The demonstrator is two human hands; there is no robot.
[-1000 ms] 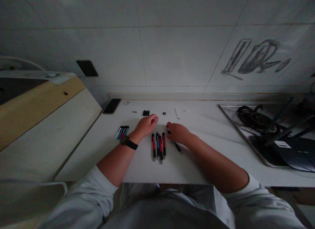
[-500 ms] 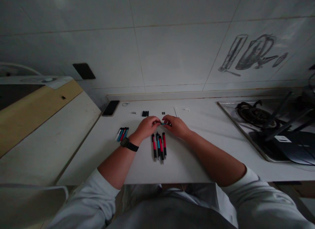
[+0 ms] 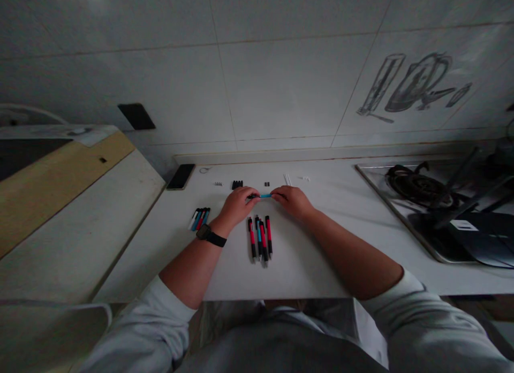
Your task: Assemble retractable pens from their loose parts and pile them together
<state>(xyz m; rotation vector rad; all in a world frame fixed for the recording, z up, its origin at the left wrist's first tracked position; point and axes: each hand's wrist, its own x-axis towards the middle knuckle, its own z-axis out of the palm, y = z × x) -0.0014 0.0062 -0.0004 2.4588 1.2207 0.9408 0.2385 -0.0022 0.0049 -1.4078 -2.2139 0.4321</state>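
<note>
Between my two hands lies a blue pen (image 3: pixel 265 196), held level above the counter. My left hand (image 3: pixel 240 202) is closed on its dark left end, and my right hand (image 3: pixel 294 201) pinches the other end. Several red and blue pens with black grips (image 3: pixel 263 242) lie side by side just below my hands. To the left of my left wrist rest several pen barrels (image 3: pixel 199 219) in white, blue and red. Behind my hands are black grips (image 3: pixel 237 184), tiny dark pieces (image 3: pixel 267 184), small springs (image 3: pixel 218 184), thin white refills (image 3: pixel 287 179) and small white parts (image 3: pixel 306 179).
A phone (image 3: pixel 181 176) lies at the counter's back left, beside a thin ring (image 3: pixel 204 170). On the right a gas stove (image 3: pixel 425 202) is set into the white counter (image 3: pixel 329 255). A large board-like box (image 3: pixel 80 202) stands at the left, and a tiled wall (image 3: pixel 277 94) rises behind.
My hands have spread slightly apart and my right hand has shifted right and up a little. More of the blue pen shows between them now.
</note>
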